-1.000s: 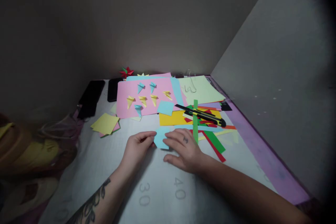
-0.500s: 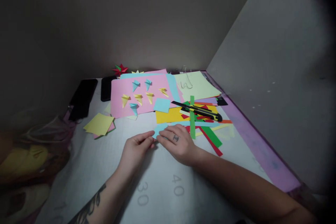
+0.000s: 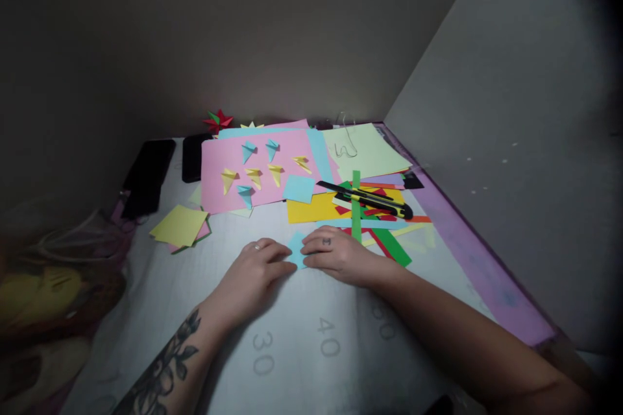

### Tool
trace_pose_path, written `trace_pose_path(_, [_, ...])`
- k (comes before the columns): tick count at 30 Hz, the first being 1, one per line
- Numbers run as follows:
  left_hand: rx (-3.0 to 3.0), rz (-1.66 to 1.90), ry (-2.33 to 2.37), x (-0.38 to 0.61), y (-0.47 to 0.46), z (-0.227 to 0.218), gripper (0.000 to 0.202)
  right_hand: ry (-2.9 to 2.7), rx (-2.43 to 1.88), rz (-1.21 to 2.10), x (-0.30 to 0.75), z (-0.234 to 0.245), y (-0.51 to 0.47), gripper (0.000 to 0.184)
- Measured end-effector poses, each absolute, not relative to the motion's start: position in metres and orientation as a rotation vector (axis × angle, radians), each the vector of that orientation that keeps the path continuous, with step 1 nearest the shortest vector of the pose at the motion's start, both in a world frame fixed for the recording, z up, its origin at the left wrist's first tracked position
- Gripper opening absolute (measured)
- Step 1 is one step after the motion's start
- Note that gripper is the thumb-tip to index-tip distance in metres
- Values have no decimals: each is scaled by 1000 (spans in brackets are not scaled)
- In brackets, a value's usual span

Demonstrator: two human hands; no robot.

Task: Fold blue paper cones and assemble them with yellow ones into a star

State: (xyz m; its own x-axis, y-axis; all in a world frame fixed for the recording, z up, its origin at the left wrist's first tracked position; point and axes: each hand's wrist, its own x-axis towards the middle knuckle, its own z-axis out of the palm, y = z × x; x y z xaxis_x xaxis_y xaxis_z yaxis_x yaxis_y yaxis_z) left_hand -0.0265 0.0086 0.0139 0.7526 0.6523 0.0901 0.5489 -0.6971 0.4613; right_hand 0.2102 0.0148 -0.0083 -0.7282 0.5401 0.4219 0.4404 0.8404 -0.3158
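Note:
A small piece of light blue paper [image 3: 296,251] lies on the white table between my hands, its right part covered by fingers. My left hand [image 3: 260,269] holds its left edge with thumb and fingers. From the right, my right hand [image 3: 341,256] grips it, fingers bent over its surface. Just beyond is a flat light blue square [image 3: 299,189]. Folded blue pieces [image 3: 244,196] and folded yellow pieces [image 3: 276,174] stand on a pink sheet [image 3: 214,168] further back.
A black and yellow box cutter [image 3: 384,202] rests on coloured paper strips at the right. Yellow paper squares [image 3: 180,225] lie at the left, near dark phones [image 3: 150,165]. A red and green paper star [image 3: 219,120] sits by the wall. Pale green sheets [image 3: 370,149] lie at the back right.
Both hands and the blue paper have come lower, onto the table. My left hand has turned over from a raised pinch to lie palm down at the paper's edge. The view has shifted slightly.

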Motion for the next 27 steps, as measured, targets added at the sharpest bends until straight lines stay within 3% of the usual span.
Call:
trace_pose_path(13, [2267,394,1171,-8,2,15,22,-2309,-1201,605,200,-5,15,18])
trace_pose_path(27, [2214,334,1318,2,-5,15,20,-2295,-1193,684,203,-5,19,13])
